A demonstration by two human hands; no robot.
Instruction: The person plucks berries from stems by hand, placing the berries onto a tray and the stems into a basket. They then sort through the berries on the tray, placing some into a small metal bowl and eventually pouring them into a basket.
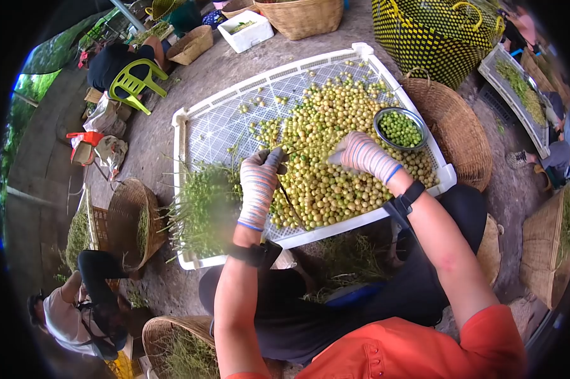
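A white plastic tray (pixel 215 108) lies before me, heaped with small round yellow-green fruits (pixel 335 114). My left hand (pixel 260 180), in a striped glove, is over the tray's left-middle part, its fingers pinched on a thin stem (pixel 289 202) that hangs down over the fruits. My right hand (pixel 367 156), gloved the same way, is above the fruit pile with its fingers bent together; what they hold, if anything, is too small to name. A metal bowl (pixel 401 129) of greener fruits rests at the tray's right side. Bundled green stems (pixel 200 208) cover the tray's left end.
Wicker baskets (pixel 452 129) (pixel 133 221) stand to the right and left. Behind the tray are a yellow-black woven basket (pixel 433 41) and a white box (pixel 246 33). Other people sit at the upper left, lower left (pixel 67 319) and right, near a green chair (pixel 136 82).
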